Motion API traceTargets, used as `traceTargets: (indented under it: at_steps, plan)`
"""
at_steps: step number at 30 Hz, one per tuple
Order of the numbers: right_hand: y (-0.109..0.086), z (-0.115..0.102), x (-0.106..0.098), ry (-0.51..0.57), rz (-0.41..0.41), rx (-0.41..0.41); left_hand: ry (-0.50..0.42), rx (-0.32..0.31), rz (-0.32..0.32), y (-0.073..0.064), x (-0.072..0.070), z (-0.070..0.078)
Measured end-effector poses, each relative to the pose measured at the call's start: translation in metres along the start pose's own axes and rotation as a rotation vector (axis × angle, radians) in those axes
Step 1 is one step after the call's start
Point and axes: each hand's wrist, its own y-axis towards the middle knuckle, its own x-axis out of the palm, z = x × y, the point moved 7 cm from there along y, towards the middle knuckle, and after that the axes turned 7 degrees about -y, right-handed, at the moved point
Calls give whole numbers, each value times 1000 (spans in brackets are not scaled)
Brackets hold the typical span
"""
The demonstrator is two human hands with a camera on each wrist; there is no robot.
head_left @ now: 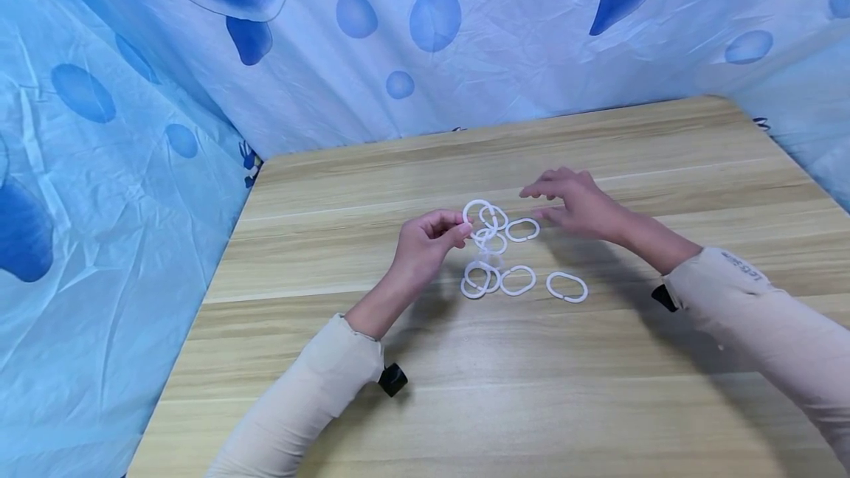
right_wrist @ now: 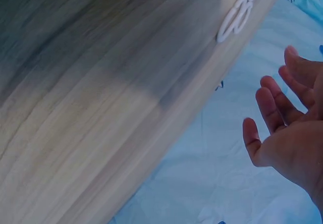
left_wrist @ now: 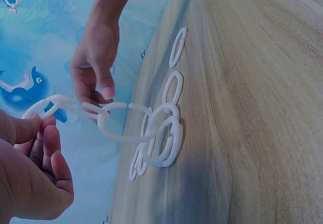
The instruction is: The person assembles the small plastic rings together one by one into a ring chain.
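From my remote seat I judge the work in hand to be partway along: several links seem joined into a short chain of white oval plastic links point(left_wrist: 126, 138), which runs from the person's left hand point(head_left: 425, 246) down to the tabletop, while others appear unjoined. The thumb and fingers of that hand pinch the white end link point(head_left: 479, 201), held up off the wood. The right hand point(head_left: 581, 205) holds nothing; I see its fingers spread and gently bent, thumb apart, above the table beyond the links. What seems left over is a loose oval link point(head_left: 564, 274) lying flat, off to the right by itself, and another white link point(head_left: 519, 267) between it and the overlapping ones. A further white link point(head_left: 524, 220) lies nearest the right hand, just beside the chain; I cannot tell whether it is hooked in, nor count the joined ones surely, because they overlap and one part is blurred. The links look smooth, matte and rigid, slim rounded hoops, and in the left wrist view one shows a narrow break in its loop. Beneath them I see a pale wood-grain tabletop point(head_left: 531, 389) with long streaks, and behind it a creased, thin blue sheet point(head_left: 319, 94) printed with bubbles and dolphin-like figures.
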Motion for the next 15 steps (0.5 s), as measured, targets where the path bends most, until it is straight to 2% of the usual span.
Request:
traceTargets:
  at_steps: [10, 15]
  plan:
    - [1, 7, 24, -37, -187, -41, 3, -7, -4, -1, -2, 1]
    - [-1, 3, 35, -64, -205, -109, 1, -11, -6, -1, -3, 0]
